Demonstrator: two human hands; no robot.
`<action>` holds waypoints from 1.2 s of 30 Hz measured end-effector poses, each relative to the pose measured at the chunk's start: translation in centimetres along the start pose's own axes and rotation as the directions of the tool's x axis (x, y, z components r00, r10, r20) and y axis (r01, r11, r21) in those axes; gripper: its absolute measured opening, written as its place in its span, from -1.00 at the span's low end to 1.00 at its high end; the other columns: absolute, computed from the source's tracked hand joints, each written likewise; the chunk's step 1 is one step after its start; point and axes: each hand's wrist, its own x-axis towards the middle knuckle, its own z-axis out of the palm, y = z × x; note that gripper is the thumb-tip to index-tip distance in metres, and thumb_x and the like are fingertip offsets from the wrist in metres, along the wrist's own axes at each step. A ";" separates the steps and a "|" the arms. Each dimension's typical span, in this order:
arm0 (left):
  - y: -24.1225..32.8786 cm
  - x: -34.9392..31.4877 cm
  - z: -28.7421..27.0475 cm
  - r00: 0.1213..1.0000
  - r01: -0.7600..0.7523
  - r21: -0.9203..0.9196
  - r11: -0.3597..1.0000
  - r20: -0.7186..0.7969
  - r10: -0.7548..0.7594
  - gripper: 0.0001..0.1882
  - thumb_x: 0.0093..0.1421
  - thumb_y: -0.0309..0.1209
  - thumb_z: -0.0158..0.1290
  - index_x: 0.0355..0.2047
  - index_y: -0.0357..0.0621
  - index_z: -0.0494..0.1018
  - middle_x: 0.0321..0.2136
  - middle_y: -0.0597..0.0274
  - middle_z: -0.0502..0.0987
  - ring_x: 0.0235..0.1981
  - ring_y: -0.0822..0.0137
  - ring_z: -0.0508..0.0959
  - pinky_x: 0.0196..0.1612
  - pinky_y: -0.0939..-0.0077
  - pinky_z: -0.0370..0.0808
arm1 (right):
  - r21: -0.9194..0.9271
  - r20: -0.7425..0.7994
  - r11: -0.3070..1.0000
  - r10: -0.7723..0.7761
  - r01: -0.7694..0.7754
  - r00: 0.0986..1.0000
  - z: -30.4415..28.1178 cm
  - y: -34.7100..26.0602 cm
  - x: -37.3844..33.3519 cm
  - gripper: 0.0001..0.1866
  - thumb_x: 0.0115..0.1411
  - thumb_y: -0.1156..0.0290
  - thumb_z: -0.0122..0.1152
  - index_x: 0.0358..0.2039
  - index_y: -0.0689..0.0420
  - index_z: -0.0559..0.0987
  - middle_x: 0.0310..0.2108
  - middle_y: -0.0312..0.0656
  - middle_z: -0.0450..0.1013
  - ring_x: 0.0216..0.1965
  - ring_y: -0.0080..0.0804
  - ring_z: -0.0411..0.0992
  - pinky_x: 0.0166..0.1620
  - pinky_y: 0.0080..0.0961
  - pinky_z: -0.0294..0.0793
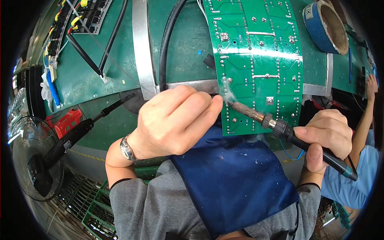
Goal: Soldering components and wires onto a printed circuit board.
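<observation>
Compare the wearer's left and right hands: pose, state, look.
The left hand is closed in a pinch near the left edge of the green circuit board; the right hand grips a soldering iron. The left has a silvery watch-like band at the wrist; the right shows none. Both are gloveless.

White glare across the green circuit board (262, 66)
</observation>
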 end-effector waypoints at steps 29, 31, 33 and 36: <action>2.8 -1.8 -0.4 0.981 0.181 -0.125 0.975 -0.039 -0.188 -0.58 -0.39 -0.49 0.12 -0.37 -0.20 0.61 -0.56 0.34 0.39 -0.63 0.44 0.39 -0.64 0.60 0.30 | 0.031 0.041 0.997 -0.076 0.075 0.996 -1.6 -0.3 -2.0 -0.76 0.15 0.29 0.18 -0.46 0.22 0.63 -0.69 -0.30 0.45 -0.75 -0.51 0.36 -0.67 -0.62 0.26; 2.6 -1.7 -0.4 0.988 0.138 -0.131 0.982 -0.056 -0.146 -0.59 -0.38 -0.49 0.13 -0.38 -0.19 0.61 -0.56 0.35 0.39 -0.62 0.45 0.40 -0.64 0.60 0.28 | 0.015 0.049 0.997 -0.075 0.075 0.996 -2.2 -0.6 -2.4 -0.75 0.15 0.28 0.18 -0.47 0.21 0.63 -0.70 -0.31 0.45 -0.75 -0.51 0.36 -0.67 -0.62 0.26; 2.9 -2.2 -0.6 0.999 0.046 -0.113 0.992 -0.023 -0.049 -0.64 -0.35 -0.49 0.16 -0.40 -0.16 0.61 -0.57 0.38 0.39 -0.61 0.46 0.38 -0.66 0.63 0.23 | 0.062 0.051 0.997 -0.042 0.039 0.998 -1.6 -0.6 -2.6 -0.76 0.15 0.30 0.20 -0.48 0.22 0.64 -0.69 -0.32 0.43 -0.76 -0.52 0.35 -0.68 -0.63 0.26; 3.3 -2.3 -0.4 1.000 0.031 -0.060 0.998 0.003 -0.031 -0.65 -0.36 -0.48 0.16 -0.41 -0.16 0.61 -0.56 0.39 0.39 -0.63 0.49 0.35 -0.67 0.64 0.19 | 0.132 0.049 0.990 -0.050 0.043 0.998 -0.3 -0.6 -2.5 -0.77 0.12 0.32 0.23 -0.47 0.25 0.64 -0.69 -0.33 0.42 -0.76 -0.54 0.34 -0.71 -0.67 0.24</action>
